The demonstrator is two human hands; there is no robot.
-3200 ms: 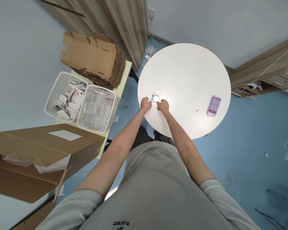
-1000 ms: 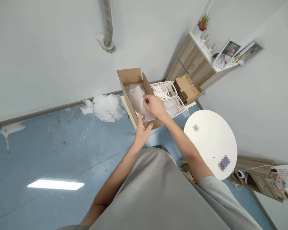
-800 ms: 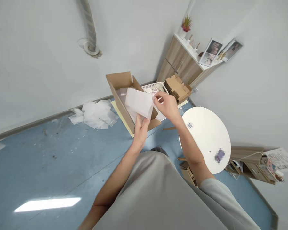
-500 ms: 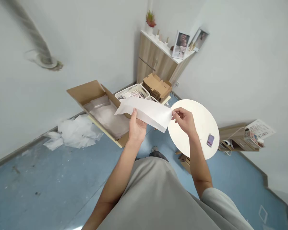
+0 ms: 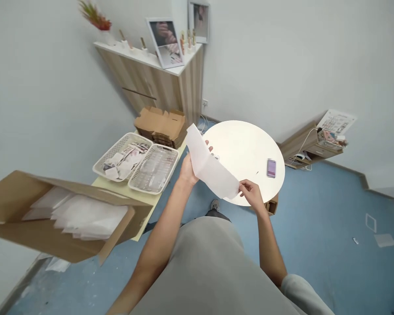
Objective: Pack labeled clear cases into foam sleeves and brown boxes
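A thin white packing sheet point(image 5: 213, 173), slightly creased near its middle, is stretched between my two hands above the near left edge of the round white table. My left hand point(image 5: 188, 169) holds its left part, with fingertips showing past the far edge and the rest of the fingers hidden behind it. At the lower right corner, my right hand point(image 5: 251, 192) pinches the sheet between thumb and fingers. To the left, an open cardboard box point(image 5: 118, 225) contains several similar white sheets point(image 5: 85, 216).
The round white table point(image 5: 239, 140) carries a blurred-out phone point(image 5: 271, 168). Left of it, a pale yellow table point(image 5: 147, 210) bears two white baskets point(image 5: 131, 183) and stacked flat cardboard boxes point(image 5: 162, 122). Behind stands a wooden cabinet point(image 5: 144, 83); a low shelf point(image 5: 302, 142) is by the right wall.
My view has swung right, bringing the baskets and round table into fuller view. The sheet now slopes down more steeply to the right, with my right hand lower; both hands still hold it.
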